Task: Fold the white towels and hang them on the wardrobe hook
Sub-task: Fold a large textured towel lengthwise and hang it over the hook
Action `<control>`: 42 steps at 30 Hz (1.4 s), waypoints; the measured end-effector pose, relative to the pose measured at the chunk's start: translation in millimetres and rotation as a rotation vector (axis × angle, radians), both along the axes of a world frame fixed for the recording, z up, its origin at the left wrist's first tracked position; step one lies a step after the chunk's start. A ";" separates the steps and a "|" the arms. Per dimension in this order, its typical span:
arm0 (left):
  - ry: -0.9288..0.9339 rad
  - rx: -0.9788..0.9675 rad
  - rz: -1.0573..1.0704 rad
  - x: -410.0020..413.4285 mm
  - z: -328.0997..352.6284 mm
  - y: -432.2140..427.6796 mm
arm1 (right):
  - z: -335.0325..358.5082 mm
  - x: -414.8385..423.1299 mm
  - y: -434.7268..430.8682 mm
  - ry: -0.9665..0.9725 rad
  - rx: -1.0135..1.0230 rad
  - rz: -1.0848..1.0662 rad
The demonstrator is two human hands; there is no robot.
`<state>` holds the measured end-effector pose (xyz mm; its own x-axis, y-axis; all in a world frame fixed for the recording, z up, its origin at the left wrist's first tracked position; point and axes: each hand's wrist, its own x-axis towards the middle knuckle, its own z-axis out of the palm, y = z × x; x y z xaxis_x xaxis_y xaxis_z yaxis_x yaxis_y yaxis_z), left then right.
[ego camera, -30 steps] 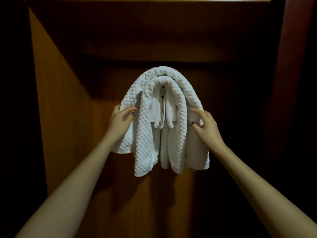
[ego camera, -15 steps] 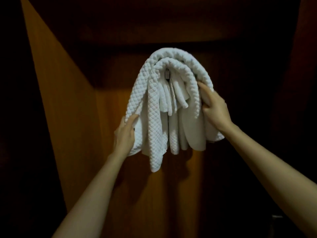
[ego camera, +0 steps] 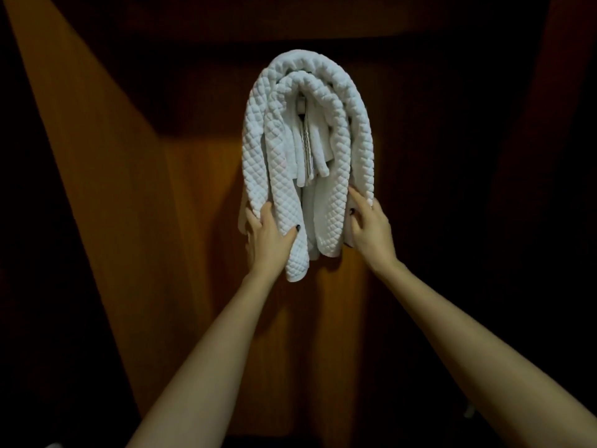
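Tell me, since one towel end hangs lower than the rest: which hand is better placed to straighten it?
Left, probably. The left hand has its thumb across that low end; the right hand touches the towels on the other side.
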<state>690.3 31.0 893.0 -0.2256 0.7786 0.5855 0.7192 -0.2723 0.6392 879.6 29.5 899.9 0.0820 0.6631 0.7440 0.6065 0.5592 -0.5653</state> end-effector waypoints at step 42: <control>0.442 0.094 -0.107 -37.1 -100.2 -87.2 | -102.4 -23.2 -86.4 -0.530 -0.292 -0.339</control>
<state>653.2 -56.2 792.9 0.1399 0.7227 0.6768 0.8818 -0.4019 0.2468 856.4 -56.9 797.5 -0.0051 0.8444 0.5357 0.9569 0.1597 -0.2426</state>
